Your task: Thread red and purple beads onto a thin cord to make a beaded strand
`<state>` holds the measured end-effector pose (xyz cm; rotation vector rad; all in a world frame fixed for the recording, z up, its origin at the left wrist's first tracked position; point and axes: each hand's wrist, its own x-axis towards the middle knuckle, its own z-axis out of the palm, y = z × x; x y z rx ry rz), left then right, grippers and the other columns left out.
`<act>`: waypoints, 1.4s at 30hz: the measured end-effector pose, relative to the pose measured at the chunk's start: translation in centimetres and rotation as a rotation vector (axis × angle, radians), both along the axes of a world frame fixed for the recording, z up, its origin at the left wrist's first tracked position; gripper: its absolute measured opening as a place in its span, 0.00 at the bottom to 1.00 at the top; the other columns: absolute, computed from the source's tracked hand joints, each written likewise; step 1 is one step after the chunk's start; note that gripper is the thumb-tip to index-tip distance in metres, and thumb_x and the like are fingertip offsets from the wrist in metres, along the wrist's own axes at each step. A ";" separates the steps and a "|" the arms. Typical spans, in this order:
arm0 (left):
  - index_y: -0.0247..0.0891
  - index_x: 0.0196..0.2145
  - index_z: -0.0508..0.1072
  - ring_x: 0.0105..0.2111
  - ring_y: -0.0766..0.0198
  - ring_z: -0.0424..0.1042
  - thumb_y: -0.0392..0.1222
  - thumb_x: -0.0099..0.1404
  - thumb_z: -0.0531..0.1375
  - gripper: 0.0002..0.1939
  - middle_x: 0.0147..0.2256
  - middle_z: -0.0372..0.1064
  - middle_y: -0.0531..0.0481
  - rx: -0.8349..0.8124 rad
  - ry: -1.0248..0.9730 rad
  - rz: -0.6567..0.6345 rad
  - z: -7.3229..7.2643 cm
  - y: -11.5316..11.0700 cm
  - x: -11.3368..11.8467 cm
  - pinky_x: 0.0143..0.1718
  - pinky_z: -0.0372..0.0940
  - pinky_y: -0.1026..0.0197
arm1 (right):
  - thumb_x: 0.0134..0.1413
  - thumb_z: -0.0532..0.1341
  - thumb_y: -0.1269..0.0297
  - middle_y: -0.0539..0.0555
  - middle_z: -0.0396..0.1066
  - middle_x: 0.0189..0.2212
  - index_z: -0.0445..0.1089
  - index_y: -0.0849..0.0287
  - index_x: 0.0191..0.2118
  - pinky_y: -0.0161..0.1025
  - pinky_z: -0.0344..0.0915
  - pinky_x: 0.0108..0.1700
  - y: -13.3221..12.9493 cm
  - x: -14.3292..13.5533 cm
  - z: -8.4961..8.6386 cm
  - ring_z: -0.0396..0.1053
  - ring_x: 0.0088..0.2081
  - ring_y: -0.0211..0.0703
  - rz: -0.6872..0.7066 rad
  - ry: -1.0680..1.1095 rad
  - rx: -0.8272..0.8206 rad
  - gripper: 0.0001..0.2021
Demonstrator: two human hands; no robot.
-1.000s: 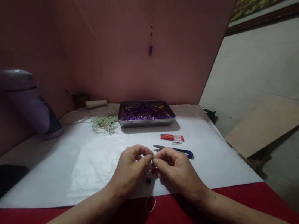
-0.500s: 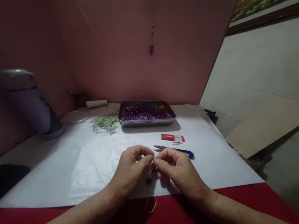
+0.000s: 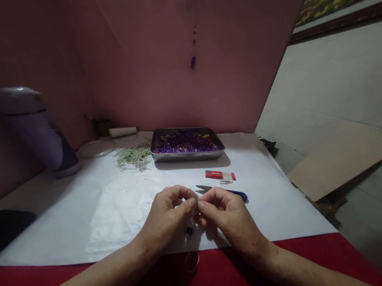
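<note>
My left hand (image 3: 171,214) and my right hand (image 3: 228,212) meet over the front of the white sheet (image 3: 282,215), both pinched around a fine beaded string. Fingertips nearly touch, and the exact bit between them is too small to make out. Below them dangle small clear and red beads, a dark bead (image 3: 189,230) and a thin loop of thread (image 3: 192,261) over the red cloth. Blue-handled snips (image 3: 241,195) lie just behind my right hand. Beyond them are a red needle packet (image 3: 214,174) and a small safety pin (image 3: 226,182).
A metal tray (image 3: 189,156) of purple beads stands at the back, beside a heap of greenish threads (image 3: 133,158) and a thread cone (image 3: 122,131). A purple bottle (image 3: 40,138) and a black phone-like object (image 3: 4,233) are at left. A bead strand (image 3: 193,62) hangs behind.
Both hands keep almost the same place. The fingertips have shifted slightly, and the red beads beneath them show more. The hanging loop has swung a little.
</note>
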<state>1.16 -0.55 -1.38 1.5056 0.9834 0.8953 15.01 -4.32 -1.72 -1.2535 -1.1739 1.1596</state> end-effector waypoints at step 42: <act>0.35 0.25 0.68 0.21 0.71 0.62 0.40 0.55 0.60 0.06 0.22 0.65 0.54 -0.108 -0.160 0.009 -0.6 0.3 0.1 0.23 0.57 0.68 | 0.46 0.61 0.65 0.51 0.70 0.23 0.72 0.63 0.28 0.35 0.61 0.30 0.1 0.1 0.1 0.64 0.26 0.37 0.038 -0.031 0.054 0.06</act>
